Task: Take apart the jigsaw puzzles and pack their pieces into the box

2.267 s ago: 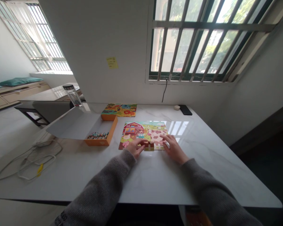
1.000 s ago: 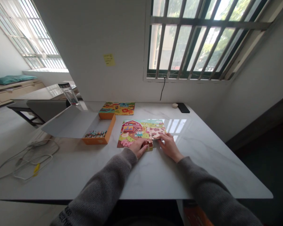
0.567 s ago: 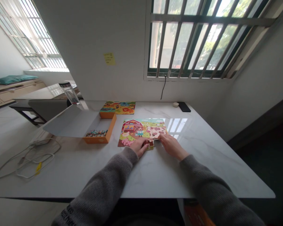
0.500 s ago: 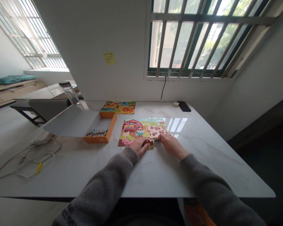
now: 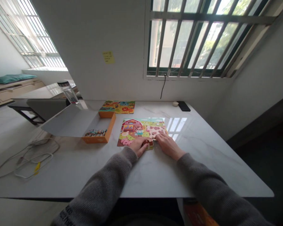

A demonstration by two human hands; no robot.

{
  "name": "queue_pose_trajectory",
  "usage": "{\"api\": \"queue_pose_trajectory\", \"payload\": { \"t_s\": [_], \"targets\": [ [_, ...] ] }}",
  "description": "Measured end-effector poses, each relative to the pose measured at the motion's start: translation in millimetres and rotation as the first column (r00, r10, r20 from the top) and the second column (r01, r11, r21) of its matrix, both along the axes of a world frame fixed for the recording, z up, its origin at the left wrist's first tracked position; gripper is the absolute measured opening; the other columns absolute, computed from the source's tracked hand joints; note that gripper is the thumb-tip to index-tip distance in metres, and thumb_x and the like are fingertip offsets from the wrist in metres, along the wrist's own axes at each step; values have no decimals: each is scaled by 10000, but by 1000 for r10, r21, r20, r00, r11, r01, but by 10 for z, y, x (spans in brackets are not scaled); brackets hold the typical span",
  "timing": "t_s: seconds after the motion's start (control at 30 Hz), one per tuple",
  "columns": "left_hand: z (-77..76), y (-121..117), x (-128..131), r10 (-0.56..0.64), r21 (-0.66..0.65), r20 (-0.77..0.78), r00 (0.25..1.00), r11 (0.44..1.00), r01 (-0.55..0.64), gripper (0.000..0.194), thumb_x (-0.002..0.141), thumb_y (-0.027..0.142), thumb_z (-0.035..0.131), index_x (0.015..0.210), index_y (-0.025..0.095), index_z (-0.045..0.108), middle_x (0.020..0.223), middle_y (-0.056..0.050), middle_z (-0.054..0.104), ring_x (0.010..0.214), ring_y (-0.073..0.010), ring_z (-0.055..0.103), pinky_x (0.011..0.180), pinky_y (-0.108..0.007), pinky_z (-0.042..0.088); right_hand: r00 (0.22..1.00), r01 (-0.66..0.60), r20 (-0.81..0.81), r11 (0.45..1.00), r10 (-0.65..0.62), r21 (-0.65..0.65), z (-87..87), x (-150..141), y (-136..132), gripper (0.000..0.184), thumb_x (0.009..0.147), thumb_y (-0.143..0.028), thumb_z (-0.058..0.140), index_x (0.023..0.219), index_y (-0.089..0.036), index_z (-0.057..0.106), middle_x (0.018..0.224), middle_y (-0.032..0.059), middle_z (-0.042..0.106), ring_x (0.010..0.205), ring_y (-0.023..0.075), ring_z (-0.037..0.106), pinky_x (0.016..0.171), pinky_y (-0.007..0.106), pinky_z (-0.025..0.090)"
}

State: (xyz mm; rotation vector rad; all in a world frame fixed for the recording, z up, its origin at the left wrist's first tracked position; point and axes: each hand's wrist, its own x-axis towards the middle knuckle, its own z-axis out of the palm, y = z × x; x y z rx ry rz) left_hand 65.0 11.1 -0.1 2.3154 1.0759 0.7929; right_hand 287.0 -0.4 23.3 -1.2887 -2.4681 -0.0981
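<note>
A farm-scene jigsaw puzzle (image 5: pixel 129 127) with a red barn and a spotted cow lies in front of me on the white table. My left hand (image 5: pixel 138 146) rests at its lower edge, fingers bent, thumb against a brown-and-green puzzle piece (image 5: pixel 150 145) at the bottom. My right hand (image 5: pixel 167 145) is closed at the lower right part, fingertips pinched on another puzzle piece by the cow; the fingers mostly hide that piece. A narrow gap of table shows between the two hands.
Left of the puzzle stands an orange box (image 5: pixel 110 128) with many small pieces inside and a grey lid-like flap (image 5: pixel 66 122). Behind lies an animal-scene puzzle (image 5: pixel 122 108). A white cable (image 5: pixel 25 175), a glass bottle (image 5: pixel 69 92) and a black phone (image 5: pixel 184 106) are also around.
My right hand has shifted slightly left and lower, bringing its puzzle piece down against the puzzle by the cow. The left hand stays nearly in place.
</note>
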Motion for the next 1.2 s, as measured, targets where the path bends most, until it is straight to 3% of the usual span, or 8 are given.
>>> {"api": "queue_pose_trajectory", "payload": {
  "t_s": [0.13,0.3,0.43,0.63,0.77,0.87,1.03,1.2],
  "targets": [
    [21,-8,2,12,-20,-8,1000,1000,-12,210,878,219,516,1053,154,611,915,-78,641,844,-218,572,820,-355,474,999,42,5,997,-41,-61,39,26,-42,190,935,-87,410,967,-191,566,907,101,671,834,227,603,685,286,408],
    [27,-6,-5,11,-29,-10,1000,1000,-12,157,886,237,510,978,167,616,888,-66,631,814,-205,558,806,-345,470,945,165,-255,972,-205,-170,-11,159,103,162,959,-264,393,966,-223,550,786,43,668,661,205,601,579,267,364],
    [13,-2,-13,6,-40,6,1000,999,-6,157,885,235,511,988,177,614,879,-60,630,808,-201,556,813,-344,472,849,141,-474,964,-234,-223,-57,168,193,214,963,-371,366,924,-238,528,759,25,638,660,198,586,616,293,429],
    [36,-2,-16,82,-98,148,986,993,-68,137,871,314,555,891,182,585,863,-51,620,812,-202,578,794,-343,488,512,109,-815,962,-271,-250,-12,115,160,272,922,-506,497,952,-236,521,841,32,635,729,184,606,623,307,526],
    [96,13,-16,128,-346,440,889,938,36,295,862,471,585,849,182,528,917,-58,631,811,-195,619,695,-310,528,239,-128,-922,932,-303,-339,60,20,71,306,885,-517,580,932,-224,504,888,20,616,710,157,598,536,287,556],
    [124,9,3,95,-372,557,825,917,145,393,810,536,655,784,171,512,1118,-99,618,905,-207,629,736,-322,551,113,-303,-931,880,-347,-365,103,-102,-19,300,854,-492,634,948,-230,524,965,21,613,780,162,603,495,267,563],
    [103,-17,32,132,-416,621,772,891,181,447,781,585,683,834,180,503,820,-17,597,728,-151,606,655,-280,543,15,-433,-910,817,-415,-380,134,-265,-124,311,798,-447,708,921,-230,521,968,13,603,827,168,606,522,279,582],
    [60,-13,17,205,-398,624,754,914,81,431,785,566,688,828,178,506,791,-7,546,727,-154,588,595,-264,549,4,-287,-920,881,-392,-376,78,-343,-162,275,799,-417,701,880,-231,516,860,-4,578,768,154,577,474,233,524]
  ]
}}
